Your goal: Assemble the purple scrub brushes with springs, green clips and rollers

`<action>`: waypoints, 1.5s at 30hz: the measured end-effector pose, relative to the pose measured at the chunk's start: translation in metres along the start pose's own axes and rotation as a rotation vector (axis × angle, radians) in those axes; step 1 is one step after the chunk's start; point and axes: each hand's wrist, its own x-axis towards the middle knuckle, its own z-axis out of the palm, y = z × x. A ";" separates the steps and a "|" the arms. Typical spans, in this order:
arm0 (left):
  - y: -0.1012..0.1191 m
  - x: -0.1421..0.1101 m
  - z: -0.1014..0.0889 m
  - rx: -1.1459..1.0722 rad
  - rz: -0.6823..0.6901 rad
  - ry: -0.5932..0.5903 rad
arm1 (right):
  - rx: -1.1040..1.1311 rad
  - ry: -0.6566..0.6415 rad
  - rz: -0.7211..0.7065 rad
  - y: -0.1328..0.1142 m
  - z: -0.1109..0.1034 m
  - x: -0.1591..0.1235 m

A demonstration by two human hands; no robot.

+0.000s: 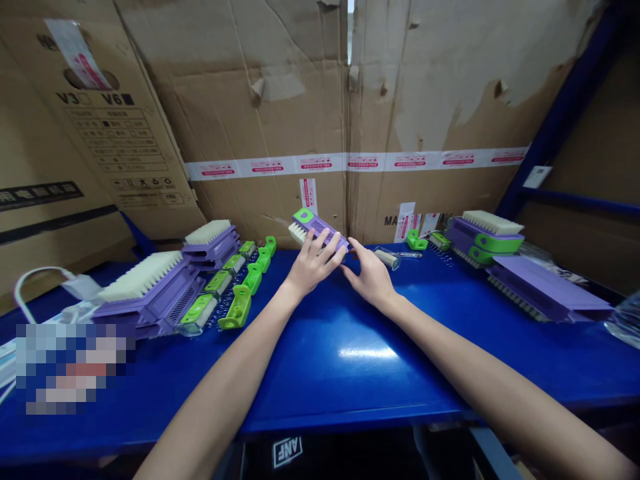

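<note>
A purple brush (324,229) with pale bristles and a bright green cap on its far end is held tilted above the middle of the blue table. My left hand (311,263) wraps over its side, fingers laid across the slotted purple body. At the brush's near right end, my right hand (371,270) is closed, with its fingertips against that end; the exact grip there is partly hidden. Just right of this hand lies a small clear-wrapped pale piece (387,259), with a thin screwdriver-like tool (410,255) beside it.
Stacked purple brush bodies (150,300) stand at left, beside rows of green-topped blocks (219,283), small springs and green caps (237,307). More purple brushes (483,237) are stacked at right, near a loose green cap (416,240). Cardboard (280,120) walls the back.
</note>
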 end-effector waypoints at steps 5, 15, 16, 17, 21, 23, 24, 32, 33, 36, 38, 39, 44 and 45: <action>-0.006 0.002 -0.008 -0.017 -0.040 -0.062 | 0.028 0.041 -0.025 -0.001 0.003 -0.002; 0.002 0.001 -0.006 -0.105 -0.261 -0.046 | 0.009 0.206 -0.098 -0.006 -0.007 0.003; 0.004 0.000 -0.005 -0.116 -0.263 -0.024 | -0.016 0.206 -0.113 -0.007 -0.009 0.004; 0.005 -0.001 -0.004 -0.124 -0.265 -0.001 | -0.044 0.203 -0.125 -0.009 -0.010 0.004; 0.018 -0.001 0.002 -0.147 -0.308 0.065 | -0.122 0.217 -0.151 -0.015 -0.012 0.005; 0.025 0.001 0.003 -0.173 -0.330 0.065 | -0.137 0.243 -0.153 -0.017 -0.012 0.005; 0.029 0.002 0.004 -0.191 -0.345 0.060 | -0.141 0.248 -0.151 -0.018 -0.012 0.005; 0.040 0.004 0.007 -0.248 -0.506 0.051 | -0.162 0.174 -0.124 -0.013 -0.008 0.005; 0.040 0.004 0.007 -0.252 -0.511 0.049 | -0.161 0.165 -0.126 -0.013 -0.008 0.005; 0.038 0.004 0.006 -0.264 -0.546 0.035 | -0.153 0.145 -0.131 -0.011 -0.009 0.004; 0.037 0.004 0.005 -0.267 -0.577 0.037 | -0.148 0.146 -0.130 -0.011 -0.011 0.004; 0.037 0.004 0.005 -0.266 -0.588 0.040 | -0.145 0.148 -0.130 -0.011 -0.012 0.004; 0.037 0.005 0.004 -0.256 -0.597 0.057 | -0.115 0.167 -0.104 -0.010 -0.011 0.005; 0.037 0.005 0.004 -0.258 -0.599 0.056 | -0.109 0.167 -0.092 -0.010 -0.010 0.005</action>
